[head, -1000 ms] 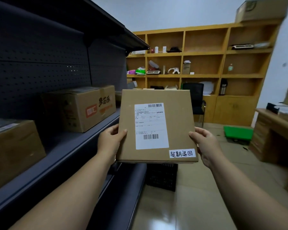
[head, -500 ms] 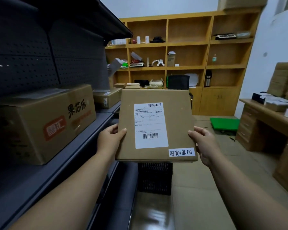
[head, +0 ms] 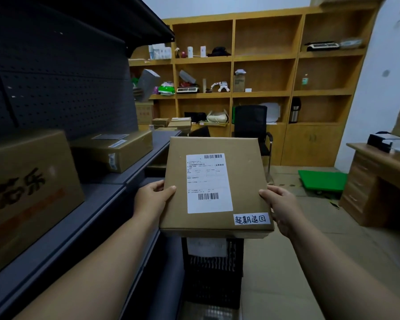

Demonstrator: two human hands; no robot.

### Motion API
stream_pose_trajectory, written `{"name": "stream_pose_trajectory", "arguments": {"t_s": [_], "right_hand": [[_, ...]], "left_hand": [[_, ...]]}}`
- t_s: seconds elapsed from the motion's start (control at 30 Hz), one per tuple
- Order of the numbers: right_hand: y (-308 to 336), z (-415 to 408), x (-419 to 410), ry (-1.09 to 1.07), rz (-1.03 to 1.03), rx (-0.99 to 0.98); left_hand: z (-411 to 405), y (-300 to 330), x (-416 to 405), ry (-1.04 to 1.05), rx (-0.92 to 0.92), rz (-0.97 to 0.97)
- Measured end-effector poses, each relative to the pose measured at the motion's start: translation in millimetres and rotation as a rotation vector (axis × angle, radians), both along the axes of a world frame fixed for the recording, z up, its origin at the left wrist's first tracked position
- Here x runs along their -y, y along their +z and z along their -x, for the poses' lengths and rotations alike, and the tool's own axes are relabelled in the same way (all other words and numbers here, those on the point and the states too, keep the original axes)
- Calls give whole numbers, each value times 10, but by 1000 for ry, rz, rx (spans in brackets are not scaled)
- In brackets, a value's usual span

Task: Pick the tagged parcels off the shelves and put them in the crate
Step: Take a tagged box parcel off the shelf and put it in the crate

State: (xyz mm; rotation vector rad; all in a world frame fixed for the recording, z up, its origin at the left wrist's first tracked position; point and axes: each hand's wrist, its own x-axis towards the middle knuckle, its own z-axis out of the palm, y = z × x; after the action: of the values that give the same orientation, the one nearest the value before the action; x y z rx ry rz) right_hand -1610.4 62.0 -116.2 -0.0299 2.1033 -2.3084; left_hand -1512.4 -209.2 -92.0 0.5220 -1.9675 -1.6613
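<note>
1. Parcel: a flat brown cardboard parcel (head: pixel 217 188) is held in the air in front of the person, tilted with its top face toward the camera. It is clear of the dark metal shelf (head: pixel 116 199) on the left.
2. Labels: a white shipping label (head: pixel 208 183) with two barcodes sits on the top face. A small white handwritten tag (head: pixel 251 219) is stuck at the near right corner.
3. Left hand (head: pixel 151 199): it grips the parcel's left edge. The thumb lies on the top face; the other fingers are under the parcel and hidden.
4. Right hand (head: pixel 284 207): it grips the parcel's right edge. The thumb rests at the top edge and the remaining fingers curl beneath.
5. Crate: a black slotted plastic crate (head: pixel 214 280) stands on the floor directly below the parcel, just beside the shelf base. A light-coloured item lies inside it; its type cannot be determined.
6. Shelf contents: a large printed carton (head: pixel 26 192) stands at the near left, and a smaller taped carton (head: pixel 116 150) sits farther along the same shelf.
7. Background: a wooden wall shelving unit (head: pixel 263 93) holds assorted small items. A black office chair (head: pixel 251 125) stands before it. A green platform cart (head: pixel 322 182) lies on the floor, near a wooden desk (head: pixel 379 181) at the right.
</note>
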Motion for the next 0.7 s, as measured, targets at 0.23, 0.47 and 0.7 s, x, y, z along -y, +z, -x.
{"name": "stream_pose_trajectory", "arguments": {"t_s": [0.23, 0.47, 0.7], "right_hand": [[-76, 1407, 126, 1, -83, 15], [-302, 2292, 259, -6, -117, 74], [-593, 3112, 479, -44, -103, 157]], "left_hand": [[1338, -87, 99, 13, 49, -67], [2245, -311, 217, 25, 106, -108], [3160, -624, 442, 8, 163, -156]]}}
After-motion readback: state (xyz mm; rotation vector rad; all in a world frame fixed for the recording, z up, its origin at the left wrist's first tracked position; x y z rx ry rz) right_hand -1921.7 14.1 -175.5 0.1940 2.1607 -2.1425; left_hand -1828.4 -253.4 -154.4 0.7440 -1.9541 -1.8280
